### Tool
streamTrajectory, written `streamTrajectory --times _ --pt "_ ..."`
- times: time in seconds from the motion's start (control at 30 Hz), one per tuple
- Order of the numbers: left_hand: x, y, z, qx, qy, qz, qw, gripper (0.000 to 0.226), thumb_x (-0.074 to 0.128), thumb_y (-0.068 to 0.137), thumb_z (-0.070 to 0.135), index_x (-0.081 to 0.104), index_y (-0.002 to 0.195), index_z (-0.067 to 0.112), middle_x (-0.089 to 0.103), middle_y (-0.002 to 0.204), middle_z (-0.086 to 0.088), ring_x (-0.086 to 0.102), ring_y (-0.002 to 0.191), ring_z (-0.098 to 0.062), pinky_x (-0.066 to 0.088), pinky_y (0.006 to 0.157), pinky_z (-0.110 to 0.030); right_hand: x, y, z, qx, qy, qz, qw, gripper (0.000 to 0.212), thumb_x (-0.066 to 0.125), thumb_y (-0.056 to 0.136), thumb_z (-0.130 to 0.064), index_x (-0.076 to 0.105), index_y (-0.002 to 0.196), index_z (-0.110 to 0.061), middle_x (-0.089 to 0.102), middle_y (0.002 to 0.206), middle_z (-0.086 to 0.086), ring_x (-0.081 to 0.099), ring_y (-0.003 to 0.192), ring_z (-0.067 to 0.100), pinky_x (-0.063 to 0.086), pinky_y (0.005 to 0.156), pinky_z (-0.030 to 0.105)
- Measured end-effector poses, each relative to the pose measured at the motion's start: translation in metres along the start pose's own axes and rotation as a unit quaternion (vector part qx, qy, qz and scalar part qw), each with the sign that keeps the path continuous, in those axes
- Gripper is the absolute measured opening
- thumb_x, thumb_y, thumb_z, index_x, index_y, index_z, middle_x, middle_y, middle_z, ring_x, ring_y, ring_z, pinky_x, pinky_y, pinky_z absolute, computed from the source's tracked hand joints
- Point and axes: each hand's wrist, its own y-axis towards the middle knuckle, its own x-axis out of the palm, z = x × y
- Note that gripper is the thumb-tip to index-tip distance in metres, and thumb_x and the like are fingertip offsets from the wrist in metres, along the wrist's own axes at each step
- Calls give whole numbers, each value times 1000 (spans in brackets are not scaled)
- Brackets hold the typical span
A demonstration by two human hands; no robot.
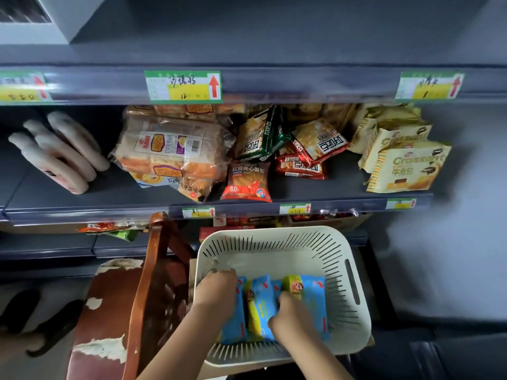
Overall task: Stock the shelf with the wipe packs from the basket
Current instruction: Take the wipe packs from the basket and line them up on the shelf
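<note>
Both hands (216, 290) (290, 315) are sunk among packs (260, 305) at the basket's (343, 272) near edge (grip cannot be told).

Hands (216, 292) among wipe packs (260, 308) (basketed)

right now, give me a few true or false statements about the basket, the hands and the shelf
1. Both hands are down in the basket. True: left hand and right hand rest on the wipe packs.
2. The basket is empty. False: blue and yellow packs lie in it.
3. The croissant bags sit at the shelf's right end. True.
4. The basket is dark red. False: it is a pale cream colour.
5. The pink bottles stand upright. False: they lie on their sides, at the left.
</note>
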Motion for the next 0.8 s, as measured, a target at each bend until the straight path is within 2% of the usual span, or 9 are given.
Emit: streamTrajectory --times 0.07,0.17,0.3,0.37,0.43,0.53,0.6,0.67,0.8 --pt "-3 1 -2 16 11 2 1000 28 66 89 23 60 116 20 68 119 -6 64 113 -29 54 90 -39 -15 -7 3 -25 27 41 998 14 60 82 -15 53 87 -26 61 85 -6 67 91 21 42 65 30" --pt "-18 -8 -5 28 9 8 1000 32 68 89 36 66 119 25 69 120 -1 66 114 -26 53 91 -35 -43 -22 5 -61 84 78 992 16 67 82 -19 56 79 -31 60 72 -9 58 60 1 42 56 27" --pt "-60 -33 -24 -2 -117 98 988 22 67 88 42 68 93 21 66 86 4 68 87 -22 48 64 -29 -87 -43 7 -115 131 148 974 15 73 84 -20 71 93 -31 69 82 -14 64 71 3 55 67 33" --pt "-85 -45 -38 -1 -224 144 964 19 73 87 37 65 77 24 63 71 8 63 71 -15 43 58 -28 -110 -58 6 -131 152 185 962 17 75 85 -19 72 91 -34 70 84 -16 66 75 4 58 69 37" --pt "-110 -58 -47 10 -318 170 933 17 77 87 31 67 75 25 67 69 8 62 66 -11 44 56 -29 -131 -74 6 -139 178 212 951 23 75 86 -18 70 88 -40 72 88 -17 68 78 4 59 70 36" --pt "-135 -77 -50 29 -439 191 878 13 79 87 24 73 77 19 70 69 -6 60 61 -20 44 59 -33 -153 -99 7 -149 217 250 932 21 74 88 -16 75 99 -34 72 90 -21 68 84 0 60 73 33" --pt "-147 -93 -45 46 -526 175 831 7 80 87 20 76 82 18 74 76 -9 67 67 -28 54 65 -39 -164 -119 8 -155 244 274 917 25 74 89 -15 76 109 -29 72 93 -23 68 87 -3 60 73 26" --pt "-159 -113 -35 65 -582 159 795 3 80 87 18 78 89 17 79 85 -7 76 82 -30 61 80 -48 -175 -140 10 -166 265 291 904 28 73 90 -14 77 113 -30 73 97 -24 68 89 -7 56 71 16" --pt "-185 -150 -5 107 -627 138 759 7 78 88 17 78 95 16 80 91 -5 77 90 -25 60 89 -52 -195 -185 18 -170 285 335 882 24 72 92 -17 75 112 -30 73 97 -22 68 88 -7 59 72 20"
